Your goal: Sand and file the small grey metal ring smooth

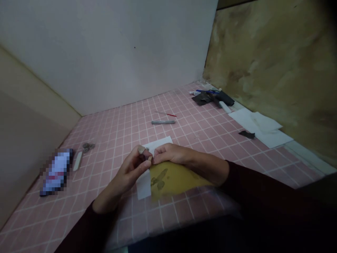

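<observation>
Near the middle of the frame, your left hand (131,168) curled beside your bent right hand (171,154); I could not tell what either set of fingers grasped. The yellow sheet (181,177) lay at lower centre, against your right hand, overlapping white paper (143,188). A grey stick (163,122) lay above.

You've got a yellow sheet (179,177) lying approx. flat by the near edge of the bench (113,140), w/ dark grey smudges on its L part; your R hand (168,153) & forearm cover its far side. A plain white paper (143,186) sits under it, sticking out L & far, partly hidden by your L hand (134,165). Btwn your fingertips, nr the yellow sheet's far L corner, a tiny tan bit (150,159) shows, too small to ID.
</observation>
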`<state>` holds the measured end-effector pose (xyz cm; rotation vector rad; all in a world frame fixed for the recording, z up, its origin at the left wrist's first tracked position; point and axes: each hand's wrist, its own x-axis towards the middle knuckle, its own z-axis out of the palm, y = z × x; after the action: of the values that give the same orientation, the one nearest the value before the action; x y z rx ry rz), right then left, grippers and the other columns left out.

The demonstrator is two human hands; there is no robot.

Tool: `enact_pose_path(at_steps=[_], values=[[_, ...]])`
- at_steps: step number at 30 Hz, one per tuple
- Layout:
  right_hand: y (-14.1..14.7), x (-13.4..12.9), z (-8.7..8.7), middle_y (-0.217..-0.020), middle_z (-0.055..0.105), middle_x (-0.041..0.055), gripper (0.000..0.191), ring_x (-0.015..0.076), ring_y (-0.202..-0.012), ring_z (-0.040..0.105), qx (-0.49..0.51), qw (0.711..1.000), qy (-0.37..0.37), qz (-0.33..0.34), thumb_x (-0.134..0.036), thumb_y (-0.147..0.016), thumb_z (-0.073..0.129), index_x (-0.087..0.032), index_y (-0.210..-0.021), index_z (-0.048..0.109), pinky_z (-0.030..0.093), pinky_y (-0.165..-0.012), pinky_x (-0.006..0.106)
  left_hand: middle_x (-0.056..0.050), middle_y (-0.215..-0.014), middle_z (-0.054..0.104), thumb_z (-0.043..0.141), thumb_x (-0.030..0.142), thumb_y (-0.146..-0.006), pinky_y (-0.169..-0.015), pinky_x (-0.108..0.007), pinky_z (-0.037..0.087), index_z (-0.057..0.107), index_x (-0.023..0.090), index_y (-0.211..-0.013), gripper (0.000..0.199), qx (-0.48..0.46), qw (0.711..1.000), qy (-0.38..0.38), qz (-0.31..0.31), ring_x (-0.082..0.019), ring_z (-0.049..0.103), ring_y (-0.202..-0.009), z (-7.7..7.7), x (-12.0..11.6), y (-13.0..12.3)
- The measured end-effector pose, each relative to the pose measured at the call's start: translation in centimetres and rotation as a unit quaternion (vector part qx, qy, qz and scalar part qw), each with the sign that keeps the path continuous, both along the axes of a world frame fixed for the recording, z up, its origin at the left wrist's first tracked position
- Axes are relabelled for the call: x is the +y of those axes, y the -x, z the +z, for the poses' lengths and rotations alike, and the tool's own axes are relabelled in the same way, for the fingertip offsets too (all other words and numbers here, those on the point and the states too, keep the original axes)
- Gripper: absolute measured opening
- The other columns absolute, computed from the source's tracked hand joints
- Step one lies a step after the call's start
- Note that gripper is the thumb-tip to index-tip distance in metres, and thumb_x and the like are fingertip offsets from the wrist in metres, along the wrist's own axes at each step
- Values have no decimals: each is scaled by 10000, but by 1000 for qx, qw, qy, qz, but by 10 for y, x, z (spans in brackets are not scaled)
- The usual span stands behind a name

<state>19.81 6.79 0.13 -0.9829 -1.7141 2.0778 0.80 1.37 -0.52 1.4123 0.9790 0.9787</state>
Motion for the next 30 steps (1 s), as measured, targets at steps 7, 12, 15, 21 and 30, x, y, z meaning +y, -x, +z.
enact_pose_path(at_steps=[7, 12, 15, 21, 30], values=[[-1, -7, 1, -685, 506, -23, 136, 111, -639, 440, -38, 952, -297, -59, -199, -773, 594, -187, -711, 474, 320, -611, 247, 13, -771, 494, 622, 341, -917, -623, -230, 359, 565, 190, -927, 161, -25, 998, 39, -44, -109, 432, -670, -12, 7, 4], [1, -2, -1, -608, 467, -44, 152, 99, -539, 418, 2, 1000, 13, 11, -274, -771, 605, -188, -720, 490, 331, -545, 240, -7, -843, 517, 624, 301, -916, -685, -252, 382, 555, 198, -964, 132, 24, 999, -21, -29, -137, 462, -763, 2, 1, 3], [0, -7, 0, -664, 495, -30, 143, 108, -616, 435, -21, 975, -213, -53, -220, -775, 602, -188, -710, 478, 331, -607, 249, 14, -760, 474, 615, 338, -920, -602, -236, 330, 552, 188, -903, 164, 0, 999, 24, -49, -113, 403, -661, -5, 6, 4], [2, -6, -3, -660, 503, -33, 170, 100, -606, 453, 3, 992, -122, -33, -257, -766, 627, -183, -706, 486, 344, -593, 239, 6, -799, 501, 635, 334, -905, -638, -250, 354, 557, 205, -952, 159, -29, 998, 23, -42, -128, 440, -704, -3, 4, 5], [-1, -1, 0, -710, 533, -17, 147, 122, -693, 482, -76, 961, -258, -65, -217, -752, 614, -183, -680, 491, 332, -606, 245, -15, -863, 515, 599, 320, -929, -684, -260, 362, 562, 194, -1008, 153, -2, 997, 44, -59, -140, 439, -750, -7, 7, 2]])
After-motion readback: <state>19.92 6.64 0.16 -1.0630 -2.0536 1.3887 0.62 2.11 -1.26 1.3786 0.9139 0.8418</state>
